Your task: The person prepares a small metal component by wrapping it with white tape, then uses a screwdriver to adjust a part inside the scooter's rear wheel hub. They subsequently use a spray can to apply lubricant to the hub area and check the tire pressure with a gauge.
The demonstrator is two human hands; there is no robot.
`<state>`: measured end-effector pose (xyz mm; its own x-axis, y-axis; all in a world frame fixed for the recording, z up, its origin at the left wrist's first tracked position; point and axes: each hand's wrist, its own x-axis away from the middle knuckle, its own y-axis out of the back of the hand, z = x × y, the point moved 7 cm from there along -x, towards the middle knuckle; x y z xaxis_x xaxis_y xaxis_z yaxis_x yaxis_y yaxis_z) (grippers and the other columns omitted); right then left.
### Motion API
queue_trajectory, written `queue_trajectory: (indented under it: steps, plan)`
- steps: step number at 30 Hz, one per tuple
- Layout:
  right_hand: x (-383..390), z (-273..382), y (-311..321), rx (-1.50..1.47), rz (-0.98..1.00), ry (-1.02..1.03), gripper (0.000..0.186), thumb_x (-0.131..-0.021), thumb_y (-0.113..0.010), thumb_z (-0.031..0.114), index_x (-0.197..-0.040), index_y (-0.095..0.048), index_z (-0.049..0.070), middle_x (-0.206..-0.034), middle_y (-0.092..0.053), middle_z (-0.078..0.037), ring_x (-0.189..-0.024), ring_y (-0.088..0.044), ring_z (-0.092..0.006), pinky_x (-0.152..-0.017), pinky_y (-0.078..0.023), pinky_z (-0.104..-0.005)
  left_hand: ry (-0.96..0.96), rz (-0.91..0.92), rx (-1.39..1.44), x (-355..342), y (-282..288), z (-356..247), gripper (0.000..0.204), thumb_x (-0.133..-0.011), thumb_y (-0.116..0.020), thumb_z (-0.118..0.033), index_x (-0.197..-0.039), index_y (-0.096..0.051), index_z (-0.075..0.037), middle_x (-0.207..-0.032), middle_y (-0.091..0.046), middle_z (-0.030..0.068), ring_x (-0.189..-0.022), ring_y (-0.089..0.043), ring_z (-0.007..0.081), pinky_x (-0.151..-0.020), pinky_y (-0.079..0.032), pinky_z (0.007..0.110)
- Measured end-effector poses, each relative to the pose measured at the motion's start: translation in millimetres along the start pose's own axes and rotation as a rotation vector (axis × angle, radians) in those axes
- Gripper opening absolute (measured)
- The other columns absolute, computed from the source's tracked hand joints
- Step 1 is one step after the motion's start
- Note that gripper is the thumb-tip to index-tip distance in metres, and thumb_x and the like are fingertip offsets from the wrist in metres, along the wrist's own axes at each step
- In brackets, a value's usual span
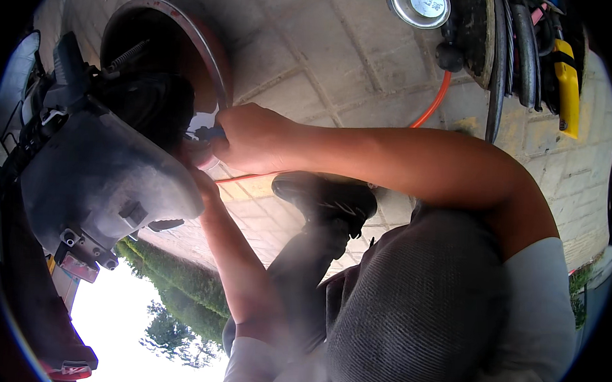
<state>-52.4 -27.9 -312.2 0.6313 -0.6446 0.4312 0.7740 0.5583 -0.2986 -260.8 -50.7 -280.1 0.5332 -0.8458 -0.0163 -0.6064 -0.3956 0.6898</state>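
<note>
In the head view, measured from the picture's centre, the right hand (252, 139) lies near, toward 10 o'clock, its fingers curled round a small dark-blue tool (218, 134) (most of it covered by the fist). The left hand (199, 176) sits just below, toward 9 o'clock, partly hidden; whether it grips anything, I cannot tell.

The tool is at the lower end of a round, rusty-edged rim (223, 75), which spreads toward 10 o'clock; touching or apart, I cannot say. A coil spring (129, 55) shows inside the rim. At 9 o'clock hangs a curved grey shell (115, 176).

Toward 2 o'clock an orange hose (433, 101) crosses the paving (292, 47), with a yellow-handled tool (566, 86) farther out. At 1 o'clock is a round silvery dish (421, 6); a dark shoe (326, 195) lies near the centre.
</note>
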Motion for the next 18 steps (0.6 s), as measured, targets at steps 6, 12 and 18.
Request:
queue_trajectory:
  steps: [6, 12, 18]
  plan:
    - [-22.4, -6.3, 5.5, 0.095, -0.067, 0.254, 0.034, -0.087, -0.056, 0.031, -0.093, -0.066, -0.002, -0.083, -0.066, -0.022, -0.081, -0.065, -0.0339, -0.074, -0.05, -0.0416, -0.215, 0.155, 0.011, 1.5, -7.0, -28.9, 0.049, -0.095, -0.041, -0.043, -0.118, -0.049, 0.0, -0.113, -0.052, 0.0144, -0.103, -0.052, 0.0243, -0.091, -0.042, 0.035]
    - [-53.8, 8.2, 0.2, -0.099, 0.026, 0.507, 0.039, -0.086, -0.058, 0.036, -0.092, -0.068, 0.0, -0.084, -0.068, -0.019, -0.079, -0.066, -0.0299, -0.073, -0.05, -0.0381, -0.243, 0.117, 0.002, 3.3, -1.6, -34.2, 0.048, -0.096, -0.043, -0.042, -0.121, -0.046, -0.001, -0.114, -0.052, 0.0151, -0.102, -0.053, 0.0241, -0.089, -0.045, 0.035]
    - [-53.3, 14.2, -12.1, -0.215, 0.178, 0.276, 0.042, -0.088, -0.056, 0.039, -0.095, -0.069, -0.001, -0.084, -0.069, -0.016, -0.079, -0.065, -0.0253, -0.074, -0.05, -0.0358, -0.251, 0.1, 0.003, 3.5, 1.9, -39.5, 0.048, -0.096, -0.045, -0.04, -0.125, -0.043, -0.002, -0.115, -0.052, 0.0158, -0.1, -0.055, 0.024, -0.087, -0.047, 0.034]
